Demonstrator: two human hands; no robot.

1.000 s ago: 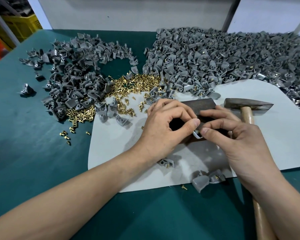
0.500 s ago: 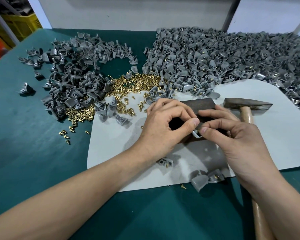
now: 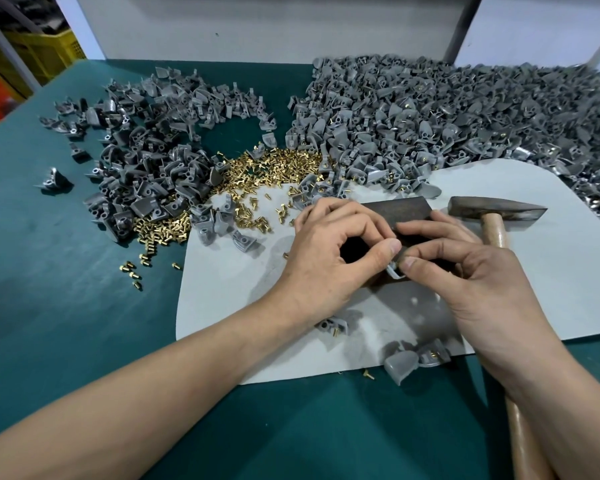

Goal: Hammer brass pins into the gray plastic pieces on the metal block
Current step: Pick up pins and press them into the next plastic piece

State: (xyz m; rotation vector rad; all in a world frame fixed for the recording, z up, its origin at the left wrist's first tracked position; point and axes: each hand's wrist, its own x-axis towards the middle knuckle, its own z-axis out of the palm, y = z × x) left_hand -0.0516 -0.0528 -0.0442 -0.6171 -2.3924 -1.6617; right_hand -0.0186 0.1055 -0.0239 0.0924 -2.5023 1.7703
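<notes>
A dark metal block lies on a pale grey mat, mostly covered by both hands. My left hand pinches a small gray plastic piece over the block's near edge. My right hand meets it with thumb and forefinger on the same piece; whether it holds a brass pin is hidden. Loose brass pins are heaped beyond the left hand. The hammer lies to the right of the block, with its wooden handle running under my right forearm.
A pile of gray pieces lies at the left and a larger one across the back right. A few finished pieces sit at the mat's near edge. The table is green. Yellow crates stand far left.
Both hands stay pinched together over the block; only tiny finger shifts show. The hammer has not moved.
</notes>
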